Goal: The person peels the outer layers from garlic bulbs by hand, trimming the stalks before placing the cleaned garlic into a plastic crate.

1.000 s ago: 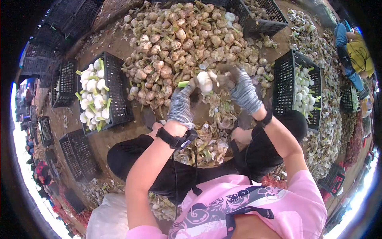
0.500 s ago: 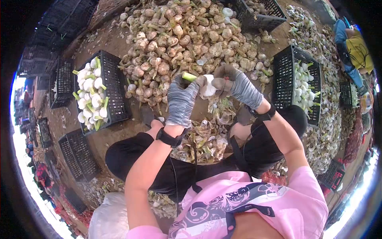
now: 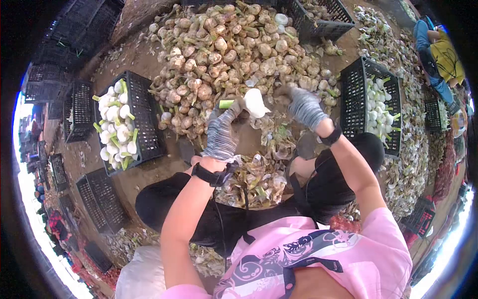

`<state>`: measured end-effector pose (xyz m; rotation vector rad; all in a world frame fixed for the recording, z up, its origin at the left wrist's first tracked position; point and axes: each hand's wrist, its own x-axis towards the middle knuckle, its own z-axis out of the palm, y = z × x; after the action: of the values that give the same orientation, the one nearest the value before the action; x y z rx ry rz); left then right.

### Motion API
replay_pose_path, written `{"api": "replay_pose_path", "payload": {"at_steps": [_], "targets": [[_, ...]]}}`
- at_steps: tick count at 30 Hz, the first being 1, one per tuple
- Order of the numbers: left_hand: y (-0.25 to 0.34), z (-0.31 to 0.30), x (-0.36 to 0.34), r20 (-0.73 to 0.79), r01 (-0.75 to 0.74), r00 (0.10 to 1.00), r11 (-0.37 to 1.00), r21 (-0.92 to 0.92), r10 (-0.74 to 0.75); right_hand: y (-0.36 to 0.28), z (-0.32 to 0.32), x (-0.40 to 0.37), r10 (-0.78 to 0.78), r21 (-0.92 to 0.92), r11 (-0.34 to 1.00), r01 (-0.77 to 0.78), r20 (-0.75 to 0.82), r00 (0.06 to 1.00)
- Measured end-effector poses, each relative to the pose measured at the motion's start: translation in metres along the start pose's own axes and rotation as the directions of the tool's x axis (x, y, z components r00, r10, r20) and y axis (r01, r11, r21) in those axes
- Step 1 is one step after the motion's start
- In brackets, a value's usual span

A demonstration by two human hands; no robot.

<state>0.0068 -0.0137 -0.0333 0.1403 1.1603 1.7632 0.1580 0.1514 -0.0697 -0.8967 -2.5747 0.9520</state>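
My left hand (image 3: pixel 224 130), in a grey striped glove with dark fingertips, grips a garlic bulb (image 3: pixel 256 103) by its cut green stem (image 3: pixel 226 104). The bulb is white and peeled smooth, and it points to the right, clear of the fingers. A torn bit of skin sticks out at its lower right. My right hand (image 3: pixel 304 107), gloved the same way, is a short way right of the bulb and does not touch it. Motion smears its fingers, so I cannot tell whether anything is in them.
A heap of unpeeled garlic (image 3: pixel 214 60) spreads out in front. Black crates of white garlic stand at left (image 3: pixel 144 119) and right (image 3: pixel 351 99). Peeled skins (image 3: pixel 259 179) lie between my legs. An overturned-looking crate (image 3: pixel 102 199) is at lower left. Another person (image 3: pixel 445 60) sits far right.
My right hand has come away from the bulb and moved right. The left hand has lowered slightly, and the bulb now shows fully with its stem level.
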Motion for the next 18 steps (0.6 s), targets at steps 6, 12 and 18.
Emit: {"api": "replay_pose_path", "payload": {"at_steps": [6,12,18], "targets": [[0.0,0.0,0.001,-0.129,0.014,0.992,0.999,0.035,-0.009,-0.072,-0.016,-0.015,-0.028,0.483,0.872,0.072,-0.098,0.995],[-0.001,-0.003,-0.002,-0.035,-0.046,0.998,0.998,0.034,0.047,-0.035,-0.008,0.008,0.057,0.242,0.969,-0.051,-0.018,0.998],[-0.007,-0.014,0.005,-0.016,0.099,0.995,0.983,-0.156,-0.103,-0.009,0.017,0.004,-0.004,0.271,0.962,-0.037,0.151,0.989]]}}
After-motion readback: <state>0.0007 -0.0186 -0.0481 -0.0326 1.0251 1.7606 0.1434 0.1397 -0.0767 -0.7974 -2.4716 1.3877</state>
